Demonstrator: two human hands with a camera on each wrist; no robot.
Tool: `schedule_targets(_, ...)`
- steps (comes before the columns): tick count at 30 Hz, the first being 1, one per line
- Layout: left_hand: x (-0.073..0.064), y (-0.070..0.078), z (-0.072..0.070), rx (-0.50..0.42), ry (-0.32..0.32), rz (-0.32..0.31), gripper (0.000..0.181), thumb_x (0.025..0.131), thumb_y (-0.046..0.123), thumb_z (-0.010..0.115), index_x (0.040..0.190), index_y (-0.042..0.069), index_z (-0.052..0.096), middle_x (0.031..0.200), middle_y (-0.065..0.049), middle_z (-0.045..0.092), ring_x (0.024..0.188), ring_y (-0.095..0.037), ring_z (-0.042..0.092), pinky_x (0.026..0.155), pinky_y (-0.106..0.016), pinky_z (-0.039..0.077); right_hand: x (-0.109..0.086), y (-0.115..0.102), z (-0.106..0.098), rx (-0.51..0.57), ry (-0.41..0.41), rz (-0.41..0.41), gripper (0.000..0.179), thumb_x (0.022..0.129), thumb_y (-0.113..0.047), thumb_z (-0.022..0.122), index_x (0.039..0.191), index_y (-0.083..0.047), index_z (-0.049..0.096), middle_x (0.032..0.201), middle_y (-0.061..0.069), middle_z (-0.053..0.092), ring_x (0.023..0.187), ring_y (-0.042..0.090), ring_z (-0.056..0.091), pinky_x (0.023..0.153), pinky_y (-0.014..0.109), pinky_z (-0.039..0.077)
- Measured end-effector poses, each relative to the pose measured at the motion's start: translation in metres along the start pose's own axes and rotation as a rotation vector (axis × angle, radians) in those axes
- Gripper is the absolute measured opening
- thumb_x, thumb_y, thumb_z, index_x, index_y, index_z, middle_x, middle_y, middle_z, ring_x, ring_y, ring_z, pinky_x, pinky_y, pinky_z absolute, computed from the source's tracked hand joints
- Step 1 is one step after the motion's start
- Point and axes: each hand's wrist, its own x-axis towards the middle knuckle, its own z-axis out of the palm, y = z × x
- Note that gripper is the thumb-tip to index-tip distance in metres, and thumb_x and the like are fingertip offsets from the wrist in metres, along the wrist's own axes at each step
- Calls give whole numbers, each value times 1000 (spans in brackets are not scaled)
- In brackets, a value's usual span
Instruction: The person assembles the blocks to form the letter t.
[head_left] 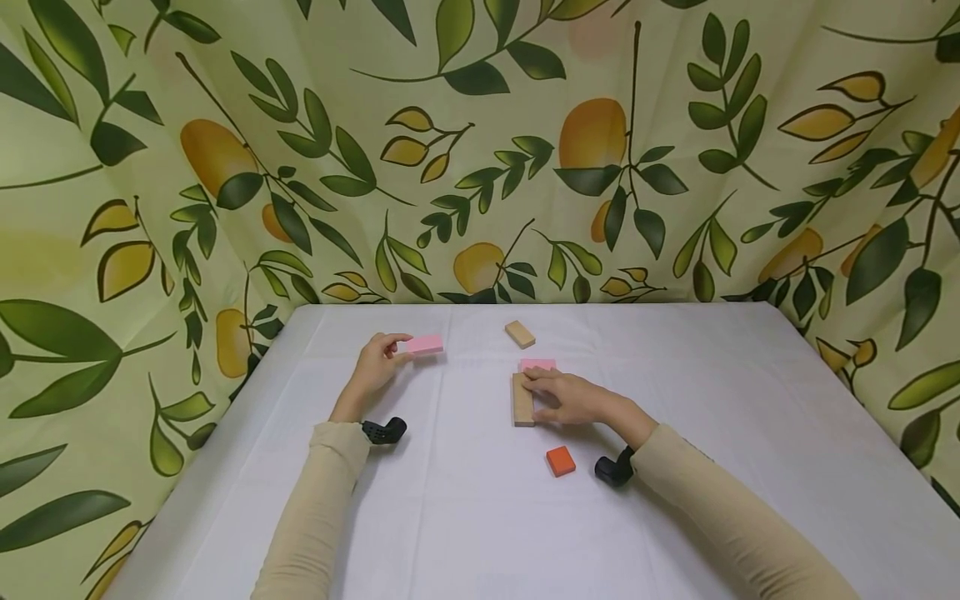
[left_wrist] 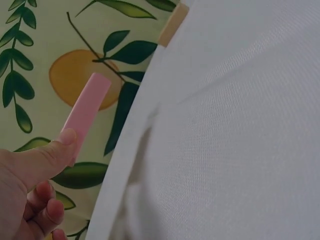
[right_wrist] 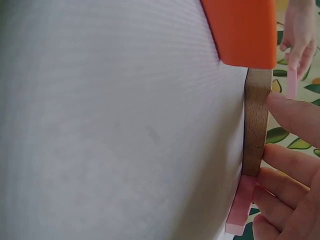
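Pinching one end of a pink block (head_left: pixel 427 343), the left hand (head_left: pixel 377 365) holds it, thumb against fingers, raised over the left part of the bench (head_left: pixel 457 500). The right hand (head_left: pixel 576 398) is loosely extended, its fingertips touching a wood block (head_left: pixel 522 403) without closing round it. That block lies lengthwise away from the person, directly on the white cloth, and a second pink block (head_left: pixel 538 363) meets its far end, partly covered by the fingers in the head view. Farther off, near the bench's far edge, another wood block (head_left: pixel 520 334) rests at a slant. Nearer the person, an orange block (head_left: pixel 560 461) lies apart from the others. Behind the bench hangs a leaf-patterned curtain (head_left: pixel 495 183).
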Motion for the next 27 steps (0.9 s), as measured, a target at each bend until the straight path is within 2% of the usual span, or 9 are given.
schedule_targets(17, 0, 10, 8, -4, -13, 62, 33, 84, 7, 71, 116, -1, 66, 84, -12, 48, 77, -18, 44, 68, -22, 34, 1, -2, -1, 0, -5, 10, 61, 90, -27, 67, 142, -4, 47, 157, 16, 34, 146, 34, 33, 118, 51, 32)
schedule_targets(27, 0, 16, 16, -19, -49, 49, 34, 85, 9, 71, 117, 0, 66, 85, -11, 47, 79, -20, 45, 68, -22, 34, 1, -2, -2, -21, -1, 1, 60, 90, -27, 67, 141, -2, 47, 155, 18, 35, 145, 36, 34, 117, 51, 32)
